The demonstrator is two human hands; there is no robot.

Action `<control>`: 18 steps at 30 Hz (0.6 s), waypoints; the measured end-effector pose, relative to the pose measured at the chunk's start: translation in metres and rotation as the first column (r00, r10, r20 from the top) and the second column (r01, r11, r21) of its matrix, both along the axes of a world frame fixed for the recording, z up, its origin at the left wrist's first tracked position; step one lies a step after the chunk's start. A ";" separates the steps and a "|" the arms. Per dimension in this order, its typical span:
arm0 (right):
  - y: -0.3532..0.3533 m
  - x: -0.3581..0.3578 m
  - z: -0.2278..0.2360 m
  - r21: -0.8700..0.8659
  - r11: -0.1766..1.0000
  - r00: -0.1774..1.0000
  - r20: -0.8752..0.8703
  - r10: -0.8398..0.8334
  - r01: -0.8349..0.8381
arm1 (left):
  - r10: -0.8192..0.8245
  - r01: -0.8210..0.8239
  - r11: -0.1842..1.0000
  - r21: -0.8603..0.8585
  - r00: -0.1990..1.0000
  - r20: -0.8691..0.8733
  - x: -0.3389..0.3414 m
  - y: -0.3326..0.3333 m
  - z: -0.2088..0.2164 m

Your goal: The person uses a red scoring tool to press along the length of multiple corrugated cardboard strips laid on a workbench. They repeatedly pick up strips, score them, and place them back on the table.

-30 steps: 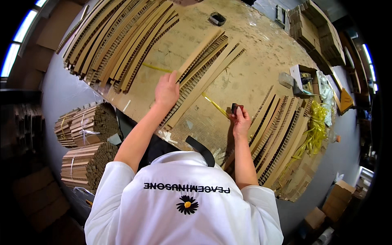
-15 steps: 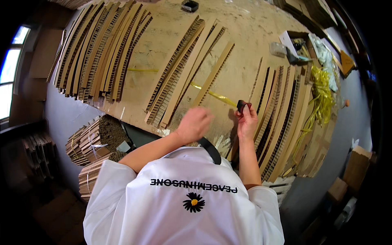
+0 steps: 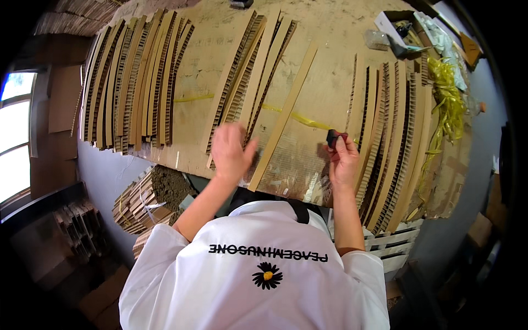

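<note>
My left hand (image 3: 231, 151) is over the near ends of a small group of honeycomb cardboard strips (image 3: 253, 77), its thumb apart from the fingers. Whether it touches them I cannot tell. Just to its right, one single cardboard strip (image 3: 286, 116) lies slanted with its flat face up, across a yellow plastic strap (image 3: 311, 121). In my right hand (image 3: 344, 159) is a small black and dark red object (image 3: 335, 138), pinched between thumb and fingers; its exact kind is unclear. That hand is beside the left edge of a right-hand group of strips (image 3: 393, 137).
More honeycomb strips (image 3: 135, 82) stand in a row on the left of the table (image 3: 330, 71). Tied bundles (image 3: 135, 201) sit below its front edge. At the far right are an open box (image 3: 401, 33), a clear plastic container (image 3: 377, 40) and a tangle of yellow strap (image 3: 446, 99).
My left hand has moved left, off the single strip toward the small group. That strip now shows its flat face and reaches nearer to me. My right hand still holds the small object.
</note>
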State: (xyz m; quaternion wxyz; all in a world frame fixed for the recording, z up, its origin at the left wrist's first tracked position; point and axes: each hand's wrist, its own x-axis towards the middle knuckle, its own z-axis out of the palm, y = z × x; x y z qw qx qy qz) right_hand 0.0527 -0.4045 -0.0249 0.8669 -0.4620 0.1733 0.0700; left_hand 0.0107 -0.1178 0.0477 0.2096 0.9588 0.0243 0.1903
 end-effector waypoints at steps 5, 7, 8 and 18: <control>0.035 0.029 0.023 0.085 0.993 0.996 0.053 0.072 -0.076 | 0.099 -0.099 0.995 0.006 0.991 -0.086 0.023 0.023 -0.041; 0.034 0.037 0.026 0.068 0.992 0.990 0.097 0.099 -0.106 | 0.072 -0.074 0.997 -0.033 0.996 -0.059 0.012 0.007 -0.038; 0.032 0.041 0.030 0.057 0.992 0.988 0.109 0.107 -0.113 | 0.060 -0.063 0.996 -0.060 0.997 -0.055 0.002 -0.005 -0.031; 0.014 0.046 0.027 -0.054 0.988 0.988 0.032 0.150 -0.148 | -0.089 0.067 0.989 -0.132 0.981 -0.169 -0.055 -0.059 -0.063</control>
